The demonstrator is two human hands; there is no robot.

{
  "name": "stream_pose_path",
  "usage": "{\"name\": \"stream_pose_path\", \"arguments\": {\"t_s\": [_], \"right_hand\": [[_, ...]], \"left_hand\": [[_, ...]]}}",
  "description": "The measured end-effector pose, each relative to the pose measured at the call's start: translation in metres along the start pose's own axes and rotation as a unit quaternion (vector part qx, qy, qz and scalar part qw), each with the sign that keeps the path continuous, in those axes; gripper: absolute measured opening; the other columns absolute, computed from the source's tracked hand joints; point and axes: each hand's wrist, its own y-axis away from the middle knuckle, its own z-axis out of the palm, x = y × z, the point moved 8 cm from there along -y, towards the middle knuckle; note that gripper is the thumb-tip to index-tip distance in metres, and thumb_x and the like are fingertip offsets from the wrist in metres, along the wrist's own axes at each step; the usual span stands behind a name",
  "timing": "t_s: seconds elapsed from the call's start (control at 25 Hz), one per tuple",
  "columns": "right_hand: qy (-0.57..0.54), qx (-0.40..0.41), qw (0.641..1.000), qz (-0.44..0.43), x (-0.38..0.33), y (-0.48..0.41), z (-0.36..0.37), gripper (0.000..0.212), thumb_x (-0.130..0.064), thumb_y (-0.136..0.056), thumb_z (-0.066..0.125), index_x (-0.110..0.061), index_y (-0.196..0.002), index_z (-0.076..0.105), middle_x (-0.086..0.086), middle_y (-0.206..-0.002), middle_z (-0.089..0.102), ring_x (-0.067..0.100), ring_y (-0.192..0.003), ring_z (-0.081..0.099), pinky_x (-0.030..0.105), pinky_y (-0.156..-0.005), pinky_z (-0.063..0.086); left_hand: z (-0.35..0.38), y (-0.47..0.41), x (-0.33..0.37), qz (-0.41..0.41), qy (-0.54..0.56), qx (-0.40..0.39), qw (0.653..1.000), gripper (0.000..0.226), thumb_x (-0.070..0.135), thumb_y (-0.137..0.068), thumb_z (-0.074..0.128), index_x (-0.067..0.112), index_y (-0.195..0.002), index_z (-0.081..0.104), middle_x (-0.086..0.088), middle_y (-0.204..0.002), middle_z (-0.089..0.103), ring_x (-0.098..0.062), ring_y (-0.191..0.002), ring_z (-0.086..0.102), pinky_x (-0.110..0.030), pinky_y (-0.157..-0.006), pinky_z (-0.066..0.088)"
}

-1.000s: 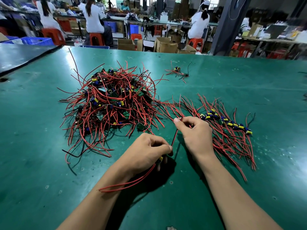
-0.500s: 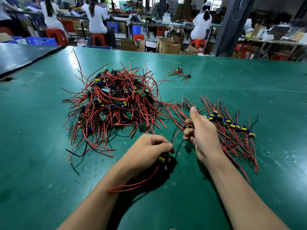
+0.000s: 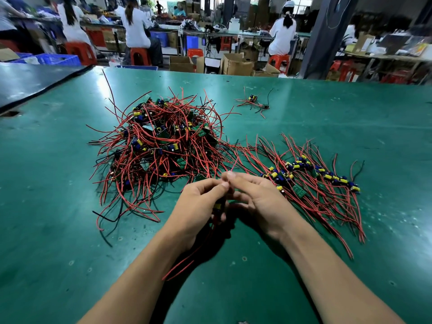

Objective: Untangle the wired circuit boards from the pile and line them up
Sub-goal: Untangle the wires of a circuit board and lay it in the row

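A tangled pile of small circuit boards with red and black wires lies left of centre on the green table. To its right runs a row of boards laid side by side, their red wires trailing toward me. My left hand grips one wired board just in front of the pile; its red wires hang down under my wrist. My right hand meets the left, fingertips pinching a thin red wire of that board between the two thumbs.
A single stray board with wires lies farther back on the table. A dark table adjoins at the far left. Beyond the far edge stand cardboard boxes, red stools and seated people at benches.
My right hand has come back from the row and closed in on the left hand. Both hands now meet over the held board, slightly nearer the pile.
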Motion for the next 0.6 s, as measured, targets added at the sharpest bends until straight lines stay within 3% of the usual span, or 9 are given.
{"name": "stream_pose_path", "arguments": {"t_s": [0.12,0.24,0.36,0.6], "right_hand": [[0.069,0.007,0.998,-0.011,0.003,-0.002,-0.004,0.016,-0.023,-0.092,0.071,-0.010,-0.096,0.080,0.013,-0.090,0.076,0.019,-0.071,0.071,0.026,-0.060,0.057],[0.118,0.102,0.986,-0.057,-0.006,-0.005,-0.024,0.016,-0.019,-0.093,0.070,-0.008,-0.087,0.079,0.010,-0.084,0.073,0.015,-0.060,0.064,0.023,-0.047,0.048],[0.153,0.184,0.966,-0.103,-0.019,-0.005,-0.047,0.016,-0.018,-0.094,0.069,-0.008,-0.084,0.077,0.005,-0.077,0.070,0.012,-0.053,0.061,0.023,-0.042,0.045],[0.164,0.229,0.948,-0.151,-0.032,-0.004,-0.060,0.010,-0.017,-0.095,0.068,-0.016,-0.095,0.077,-0.006,-0.079,0.074,0.011,-0.052,0.063,0.023,-0.041,0.046]], "left_hand": [[0.002,0.002,0.002,0.037,-0.081,0.007,0.996,0.019,0.013,-0.094,0.061,0.007,-0.079,0.071,-0.012,-0.064,0.059,-0.021,-0.056,0.049,-0.025,-0.048,0.038],[0.006,0.002,0.003,0.069,-0.185,0.003,0.980,0.023,0.017,-0.092,0.063,0.010,-0.070,0.068,0.003,-0.049,0.050,-0.014,-0.043,0.042,-0.024,-0.047,0.031],[0.011,0.002,0.002,0.087,-0.264,-0.010,0.960,0.021,0.022,-0.090,0.065,0.012,-0.071,0.069,0.002,-0.052,0.049,-0.014,-0.047,0.042,-0.028,-0.052,0.034],[0.012,0.001,0.000,0.069,-0.251,-0.020,0.965,0.022,0.024,-0.090,0.065,0.016,-0.070,0.070,0.001,-0.052,0.050,-0.016,-0.049,0.044,-0.031,-0.054,0.036]]}}
